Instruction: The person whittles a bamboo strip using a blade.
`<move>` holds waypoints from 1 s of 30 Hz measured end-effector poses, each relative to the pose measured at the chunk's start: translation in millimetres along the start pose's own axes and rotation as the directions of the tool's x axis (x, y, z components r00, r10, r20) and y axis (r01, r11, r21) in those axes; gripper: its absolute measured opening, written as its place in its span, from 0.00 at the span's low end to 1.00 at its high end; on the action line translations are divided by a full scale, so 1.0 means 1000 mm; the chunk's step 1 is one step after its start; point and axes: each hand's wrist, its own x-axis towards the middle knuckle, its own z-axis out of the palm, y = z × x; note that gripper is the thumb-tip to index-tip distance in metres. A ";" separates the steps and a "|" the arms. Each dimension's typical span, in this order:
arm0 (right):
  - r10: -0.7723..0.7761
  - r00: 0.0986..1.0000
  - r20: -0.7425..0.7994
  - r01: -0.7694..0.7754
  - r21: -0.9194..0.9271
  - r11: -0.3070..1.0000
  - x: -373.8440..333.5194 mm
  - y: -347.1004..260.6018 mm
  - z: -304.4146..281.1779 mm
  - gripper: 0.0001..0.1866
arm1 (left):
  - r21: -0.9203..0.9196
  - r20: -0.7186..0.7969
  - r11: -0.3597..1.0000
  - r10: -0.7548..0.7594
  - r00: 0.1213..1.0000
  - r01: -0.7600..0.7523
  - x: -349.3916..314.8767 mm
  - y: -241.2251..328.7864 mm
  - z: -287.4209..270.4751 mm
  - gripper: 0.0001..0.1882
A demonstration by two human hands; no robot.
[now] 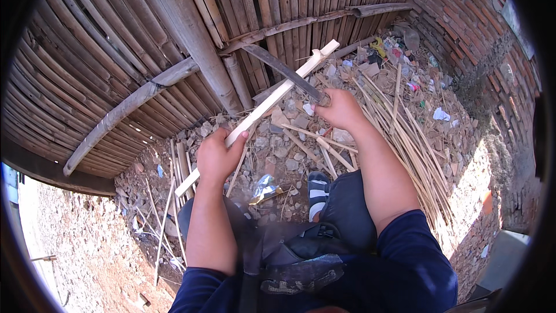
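Observation:
My left hand (219, 153) is closed round a pale strip of split bamboo (269, 102), which slants from lower left up to the far right. In my right hand (340, 108) is the handle of a machete (282, 69) with a long dark blade. The blade points up and to the left and crosses the strip in its upper part. A thin curl of shaving (316, 55) sticks up near the strip's far end. The grip of the machete is mostly hidden by my fingers.
A bamboo wall (301, 0) with a round post (191, 29) stands ahead. Long bamboo strips (405, 145) lie in a pile at right, with more strips (168, 220) at left. Rubble and litter (382, 52) cover the ground. A brick wall (463, 17) rises at far right.

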 end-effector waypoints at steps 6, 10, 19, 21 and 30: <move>-0.047 0.998 0.044 0.048 -0.022 0.999 -0.006 -0.018 0.013 0.22 | -0.007 -0.057 1.000 0.024 0.998 -0.025 0.000 -0.006 0.006 0.28; -0.114 0.988 0.102 0.123 -0.092 0.988 -0.014 -0.034 0.017 0.21 | 0.023 -0.056 1.000 0.005 0.998 -0.004 0.001 -0.008 0.002 0.28; 0.036 0.997 -0.063 -0.035 0.008 0.999 0.003 0.007 0.003 0.23 | 0.013 -0.012 1.000 -0.014 1.000 0.014 0.001 -0.002 -0.001 0.26; -0.028 0.996 -0.085 0.029 0.020 0.999 0.001 0.002 0.010 0.22 | 0.029 -0.007 0.999 -0.018 1.000 0.018 0.001 -0.004 0.003 0.26; -0.146 0.987 0.068 0.151 -0.076 0.986 -0.011 -0.027 0.018 0.20 | -0.001 0.000 1.000 -0.022 1.000 0.022 -0.001 0.001 0.000 0.26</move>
